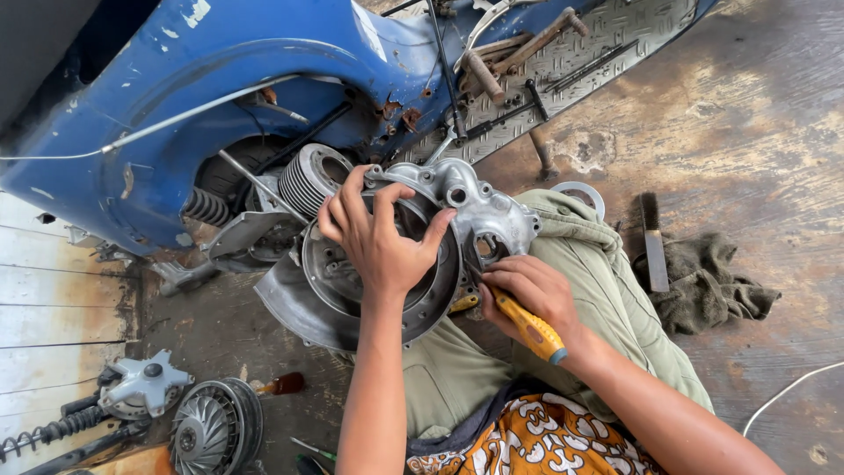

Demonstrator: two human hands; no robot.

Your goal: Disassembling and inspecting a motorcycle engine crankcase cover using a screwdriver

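I saw the dented blue metal scooter body (220, 79) lying beyond my fingers, its grey ribbed footboard (580, 62) stretching away from them to the far right. Directly under my fingers sat the grey cast-metal engine casing (475, 211), with its round dark flywheel housing (352, 290) resting against my knee in olive trousers (580, 264). My left hand (378, 242) lay flat on the housing, its fingers (352, 193) spread wide and touching the rim, gripping nothing. Just beyond those fingertips stood the finned silver cylinder (312, 176), and beside it the black coil spring (204, 208). My right hand (532, 295) had its fingers curled tightly round the yellow-handled screwdriver (527, 325), whose tip pointed into the casing just beside my left thumb. Well to the right of those fingers lay a crumpled dark green rag (712, 286) and a flat brush (652, 242) on the stained floor (756, 132). Near my left elbow lay a round finned fan wheel (211, 427).
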